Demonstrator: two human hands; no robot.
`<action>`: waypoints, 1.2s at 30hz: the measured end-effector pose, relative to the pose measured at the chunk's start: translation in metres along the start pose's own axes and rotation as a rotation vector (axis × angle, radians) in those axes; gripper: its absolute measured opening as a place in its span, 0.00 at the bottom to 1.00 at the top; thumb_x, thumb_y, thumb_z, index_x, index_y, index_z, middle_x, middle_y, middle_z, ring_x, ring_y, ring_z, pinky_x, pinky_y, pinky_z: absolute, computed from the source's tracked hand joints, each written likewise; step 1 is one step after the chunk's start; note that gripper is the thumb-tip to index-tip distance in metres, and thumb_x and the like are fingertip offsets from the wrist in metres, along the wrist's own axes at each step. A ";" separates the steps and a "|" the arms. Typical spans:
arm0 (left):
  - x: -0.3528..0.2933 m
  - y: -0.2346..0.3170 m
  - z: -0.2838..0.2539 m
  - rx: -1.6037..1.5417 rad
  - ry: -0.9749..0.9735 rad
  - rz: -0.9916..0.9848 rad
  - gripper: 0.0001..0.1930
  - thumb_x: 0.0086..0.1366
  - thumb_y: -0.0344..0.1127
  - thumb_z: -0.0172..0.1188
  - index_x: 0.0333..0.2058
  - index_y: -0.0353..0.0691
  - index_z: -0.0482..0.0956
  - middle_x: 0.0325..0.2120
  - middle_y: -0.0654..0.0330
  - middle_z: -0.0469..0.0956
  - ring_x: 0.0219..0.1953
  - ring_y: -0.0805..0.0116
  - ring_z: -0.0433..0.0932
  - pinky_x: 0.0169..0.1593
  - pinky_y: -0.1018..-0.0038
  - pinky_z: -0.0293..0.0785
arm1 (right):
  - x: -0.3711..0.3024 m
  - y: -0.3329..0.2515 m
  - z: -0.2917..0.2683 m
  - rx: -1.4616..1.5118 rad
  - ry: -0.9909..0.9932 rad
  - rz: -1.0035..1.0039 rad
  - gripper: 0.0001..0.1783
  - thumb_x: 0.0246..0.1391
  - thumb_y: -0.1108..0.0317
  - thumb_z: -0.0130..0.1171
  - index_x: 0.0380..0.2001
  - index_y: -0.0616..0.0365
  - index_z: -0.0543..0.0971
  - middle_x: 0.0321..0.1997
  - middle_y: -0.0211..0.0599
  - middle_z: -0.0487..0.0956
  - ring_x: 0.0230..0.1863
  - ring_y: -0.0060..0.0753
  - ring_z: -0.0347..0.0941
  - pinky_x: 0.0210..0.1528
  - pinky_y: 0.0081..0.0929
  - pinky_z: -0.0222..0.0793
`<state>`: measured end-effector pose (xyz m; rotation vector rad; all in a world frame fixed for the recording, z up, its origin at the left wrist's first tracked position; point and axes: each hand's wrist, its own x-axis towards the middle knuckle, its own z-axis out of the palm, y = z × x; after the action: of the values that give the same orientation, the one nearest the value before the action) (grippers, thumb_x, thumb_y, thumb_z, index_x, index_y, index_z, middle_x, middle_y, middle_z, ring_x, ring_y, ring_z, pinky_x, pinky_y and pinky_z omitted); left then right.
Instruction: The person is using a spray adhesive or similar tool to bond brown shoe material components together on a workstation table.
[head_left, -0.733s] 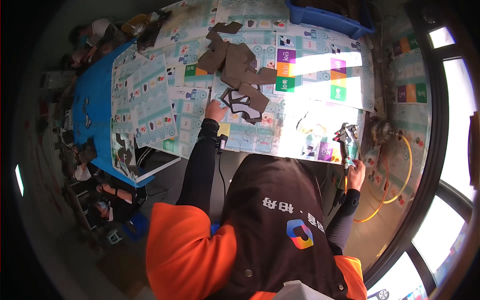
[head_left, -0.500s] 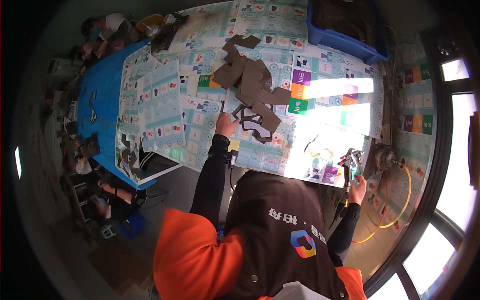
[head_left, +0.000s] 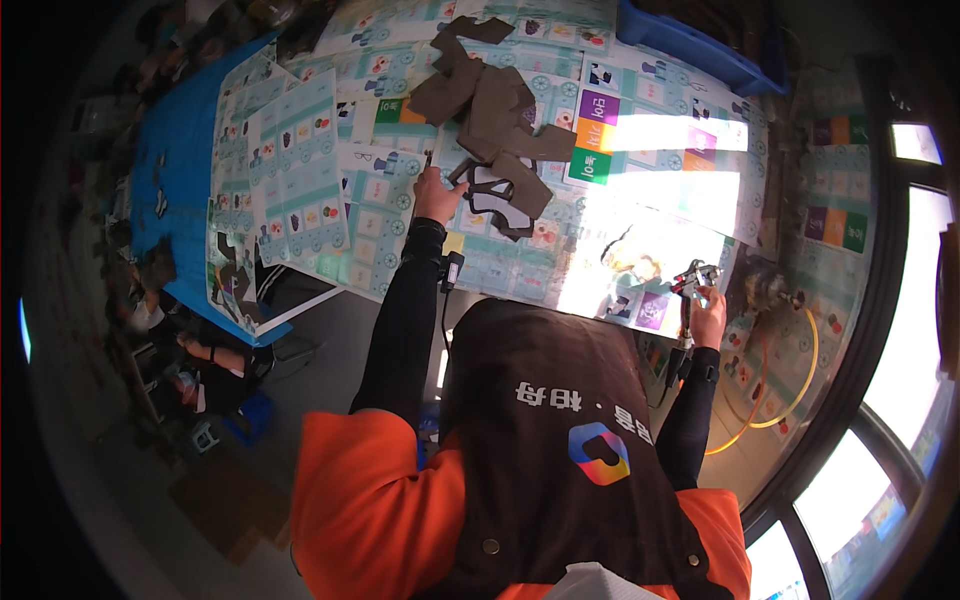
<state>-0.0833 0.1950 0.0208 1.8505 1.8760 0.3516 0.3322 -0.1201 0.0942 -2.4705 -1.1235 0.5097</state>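
Note:
My left hand point(head_left: 437, 197) is at the near-left side of a heap of brown cut pieces point(head_left: 497, 112) on the paper-covered table. A thin dark stick point(head_left: 429, 160) juts up from its curled fingers, too small to make out. Its thumb reaches the edge of a dark-rimmed piece with pale openings point(head_left: 500, 205), which lies partly under a brown one. By the table's near right corner, my right hand point(head_left: 709, 318) is closed round a metal spray gun point(head_left: 694, 280). The gun's head is raised over the table edge, and a dark fitting hangs below the grip.
A blue crate point(head_left: 700, 55) stands at the far right. Yellow and orange hoses point(head_left: 815, 370) loop beside the right arm. A black cable with a small box point(head_left: 452, 270) hangs by the left wrist. Along a blue-covered table point(head_left: 180, 160) at left, other people sit.
The whole view has shifted, so the table sits higher in it. The spray gun has tilted leftward in my right hand. My left hand stays beside the heap.

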 end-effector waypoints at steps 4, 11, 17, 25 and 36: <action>0.009 0.031 0.030 0.331 0.075 0.151 0.34 0.40 0.52 0.70 0.38 0.31 0.69 0.35 0.47 0.74 0.42 0.49 0.70 0.46 0.58 0.66 | -0.008 0.005 -0.009 -0.055 0.050 0.071 0.11 0.42 0.76 0.55 0.34 0.60 0.75 0.39 0.43 0.74 0.44 0.43 0.70 0.48 0.32 0.64; -0.005 0.033 0.024 0.083 -0.226 0.080 0.22 0.42 0.39 0.70 0.33 0.35 0.71 0.33 0.49 0.74 0.43 0.53 0.71 0.44 0.65 0.69 | -0.021 0.019 -0.019 0.039 0.003 0.143 0.12 0.43 0.74 0.53 0.35 0.62 0.74 0.39 0.45 0.73 0.45 0.44 0.69 0.48 0.33 0.63; -0.014 0.063 0.017 -0.039 -0.115 -0.066 0.30 0.39 0.39 0.71 0.39 0.34 0.65 0.32 0.46 0.75 0.38 0.51 0.75 0.41 0.65 0.70 | -0.027 0.014 -0.022 -0.032 0.045 0.151 0.12 0.44 0.73 0.51 0.35 0.61 0.74 0.39 0.48 0.73 0.45 0.47 0.69 0.48 0.34 0.63; -0.075 0.104 -0.111 -0.435 -0.451 -0.039 0.17 0.49 0.33 0.61 0.39 0.35 0.74 0.23 0.65 0.75 0.21 0.78 0.71 0.21 0.81 0.66 | -0.047 0.032 -0.036 0.181 0.026 0.210 0.13 0.44 0.72 0.52 0.36 0.62 0.74 0.40 0.44 0.74 0.45 0.42 0.70 0.48 0.32 0.64; -0.015 0.173 -0.211 0.375 0.302 0.393 0.17 0.51 0.32 0.56 0.40 0.32 0.73 0.32 0.47 0.74 0.33 0.53 0.75 0.35 0.65 0.72 | -0.066 0.054 -0.043 0.135 0.152 0.250 0.11 0.44 0.74 0.53 0.35 0.62 0.74 0.39 0.46 0.74 0.43 0.44 0.70 0.47 0.33 0.65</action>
<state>-0.0402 0.2201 0.2899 2.5549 1.8530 0.4541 0.3459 -0.2122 0.1169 -2.4949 -0.7020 0.4428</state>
